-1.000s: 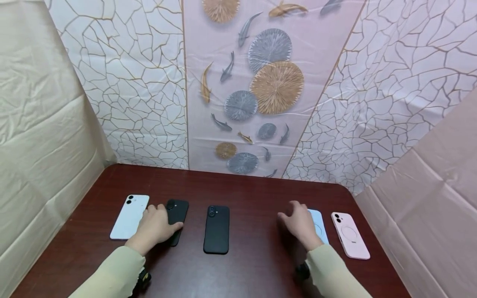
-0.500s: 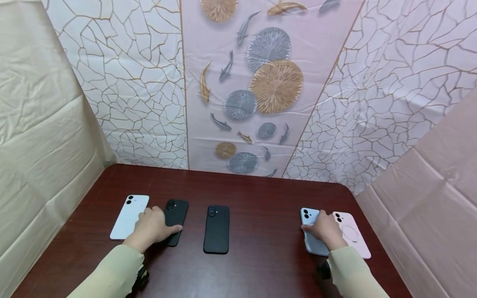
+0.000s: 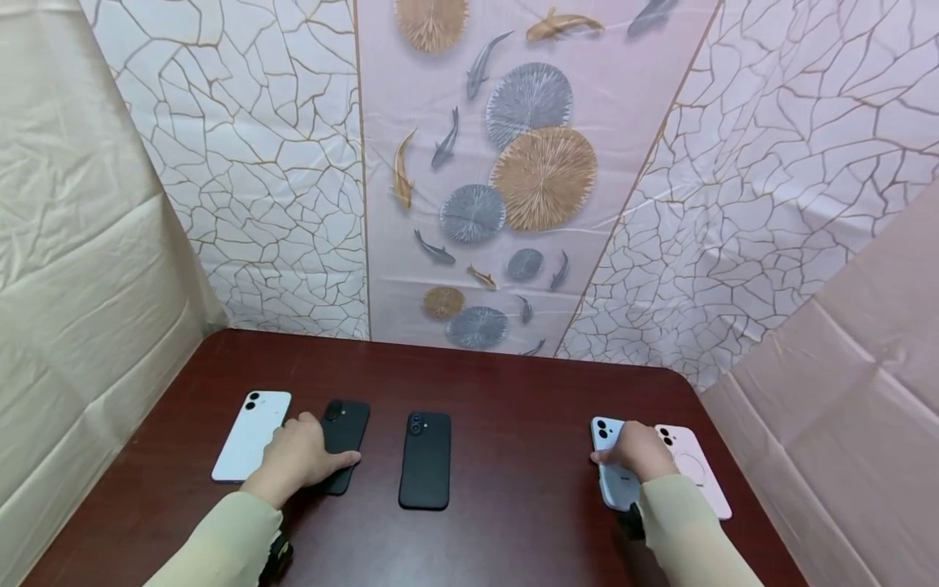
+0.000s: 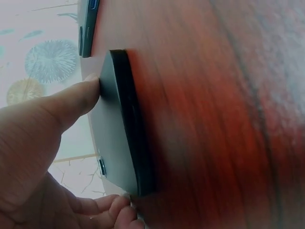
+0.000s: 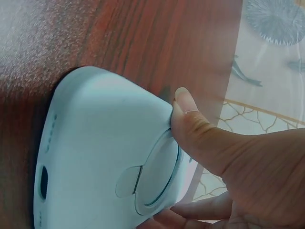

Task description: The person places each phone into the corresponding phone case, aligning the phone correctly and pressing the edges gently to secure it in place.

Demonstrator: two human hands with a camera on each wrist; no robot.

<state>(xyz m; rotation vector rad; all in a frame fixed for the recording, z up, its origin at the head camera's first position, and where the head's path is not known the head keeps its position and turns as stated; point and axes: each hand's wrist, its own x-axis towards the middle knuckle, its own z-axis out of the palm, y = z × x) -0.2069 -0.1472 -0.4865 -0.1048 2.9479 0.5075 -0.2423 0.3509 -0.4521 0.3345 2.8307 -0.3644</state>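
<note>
In the head view, my left hand (image 3: 297, 461) spans a black phone (image 3: 348, 428) lying back up on the table. The left wrist view shows the thumb at one long edge of that black phone (image 4: 114, 133) and curled fingertips at the opposite side. My right hand (image 3: 641, 452) grips a light blue phone (image 3: 619, 487), with the thumb on its left edge. Up close in the right wrist view, this light blue phone (image 5: 95, 148) has a ring on its back, and the thumb presses at its side; the fingers are partly hidden beyond the far edge.
A white phone (image 3: 245, 444) lies left of my left hand, and another black phone (image 3: 425, 461) sits in the middle. Right beside my right hand is a pink phone (image 3: 700, 477), partly covered. Patterned cloth (image 3: 469, 269) hangs behind the dark red table (image 3: 513, 391).
My right hand has moved right and taken hold of the light blue phone by its sides. My left hand stays on the black phone. The head view has tilted slightly.
</note>
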